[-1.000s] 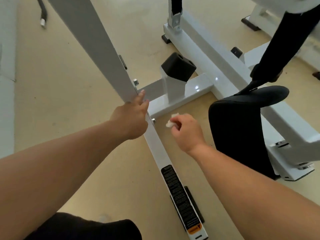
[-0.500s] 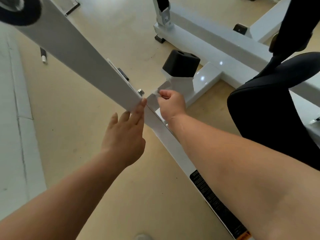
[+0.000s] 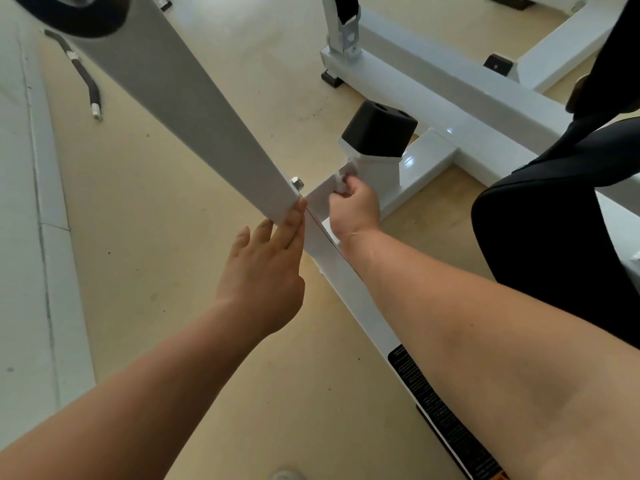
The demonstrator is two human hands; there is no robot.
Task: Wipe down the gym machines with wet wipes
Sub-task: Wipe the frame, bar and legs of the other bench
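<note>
**White steel machine frame, lower joint: wipe in use**

Item 1. We record our right hand point(image 3: 353, 209), fingers curled and pinching a crumpled white wet wipe point(image 3: 341, 183). The wipe is pressed against the frame where a short cross member meets the foot of the white post point(image 3: 377, 168).

Item 2. Our left hand point(image 3: 266, 271) has its fingers straight and close together. The fingertips touch the lower end of the slanted beam point(image 3: 194, 123), and the hand holds nothing.

Item 3. A bolt point(image 3: 297, 183) sits at the beam's lower corner, just beside the left fingertips.

Item 4. The floor rail point(image 3: 346, 271) runs under our right forearm towards us and carries a black warning label point(image 3: 440, 414).

Item 5. A black rubber cap point(image 3: 379, 128) tops the post, directly beyond the wipe.

Item 6. A black padded seat point(image 3: 554, 237) stands to the right of our right arm.

Item 7. On the tan floor point(image 3: 156, 237) at upper left, well apart from both hands, lies a black bar with white end point(image 3: 85, 81).
</note>
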